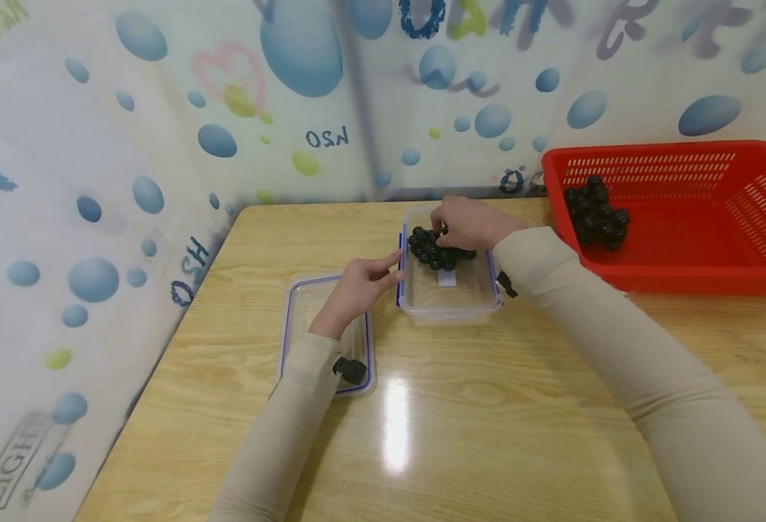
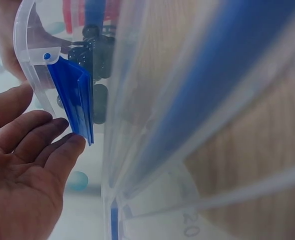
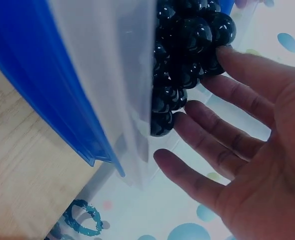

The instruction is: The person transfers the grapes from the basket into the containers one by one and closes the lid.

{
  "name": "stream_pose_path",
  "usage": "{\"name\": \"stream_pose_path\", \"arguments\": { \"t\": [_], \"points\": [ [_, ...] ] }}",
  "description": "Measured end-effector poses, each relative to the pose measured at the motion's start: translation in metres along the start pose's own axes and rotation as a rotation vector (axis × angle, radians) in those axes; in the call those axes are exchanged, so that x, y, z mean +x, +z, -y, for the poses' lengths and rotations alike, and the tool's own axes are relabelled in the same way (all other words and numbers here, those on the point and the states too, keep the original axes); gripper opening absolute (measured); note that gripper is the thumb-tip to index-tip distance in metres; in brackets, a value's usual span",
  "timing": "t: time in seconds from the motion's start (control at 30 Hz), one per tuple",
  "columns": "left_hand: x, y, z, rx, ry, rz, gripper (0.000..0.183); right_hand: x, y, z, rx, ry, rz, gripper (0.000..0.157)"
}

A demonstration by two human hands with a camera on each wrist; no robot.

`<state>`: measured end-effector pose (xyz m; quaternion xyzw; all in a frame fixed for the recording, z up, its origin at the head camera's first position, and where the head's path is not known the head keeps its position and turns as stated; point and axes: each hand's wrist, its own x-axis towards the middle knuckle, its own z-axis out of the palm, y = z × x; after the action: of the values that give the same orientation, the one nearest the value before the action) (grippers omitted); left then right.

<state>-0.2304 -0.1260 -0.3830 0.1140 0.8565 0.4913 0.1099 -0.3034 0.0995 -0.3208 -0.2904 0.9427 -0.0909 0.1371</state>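
A bunch of shiny black grapes (image 1: 430, 249) lies in a clear plastic box (image 1: 451, 313) with blue side latches. From above, my right hand (image 1: 471, 223) reaches into the box and pinches grapes at the bunch's edge with thumb and index finger. The right wrist view shows the other fingers of that hand (image 3: 257, 145) spread beside the grapes (image 3: 192, 37). My left hand (image 1: 362, 288) is at the box's left side. In the left wrist view the fingers of this hand (image 2: 32, 155) touch or nearly touch the lowered blue latch (image 2: 72, 95), loosely bent.
A clear lid (image 1: 301, 319) with a blue seal lies on the wooden table (image 1: 461, 420), under my left forearm. At the right stands a red slotted basket (image 1: 703, 279) with another bunch of black grapes (image 1: 595, 214). A patterned wall (image 1: 416, 174) borders the table's back.
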Motion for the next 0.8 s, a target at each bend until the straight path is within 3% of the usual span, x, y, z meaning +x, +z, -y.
{"name": "stream_pose_path", "arguments": {
  "t": [0.17, 0.43, 0.6, 0.8],
  "points": [
    [0.000, -0.001, -0.001, 0.024, 0.008, -0.002, 0.045, -0.004, -0.005, 0.001, -0.024, 0.014, -0.002, 0.029],
    [-0.001, -0.006, 0.001, 0.041, 0.003, -0.019, 0.045, -0.024, -0.028, -0.005, 0.001, 0.027, -0.020, 0.035],
    [-0.002, -0.003, 0.004, 0.024, -0.004, -0.004, 0.045, -0.051, -0.044, -0.025, 0.042, 0.065, -0.083, 0.038],
    [0.000, 0.001, 0.003, 0.019, 0.016, 0.001, 0.045, -0.091, -0.070, -0.063, 0.068, 0.175, -0.159, 0.045]
  ]
}}
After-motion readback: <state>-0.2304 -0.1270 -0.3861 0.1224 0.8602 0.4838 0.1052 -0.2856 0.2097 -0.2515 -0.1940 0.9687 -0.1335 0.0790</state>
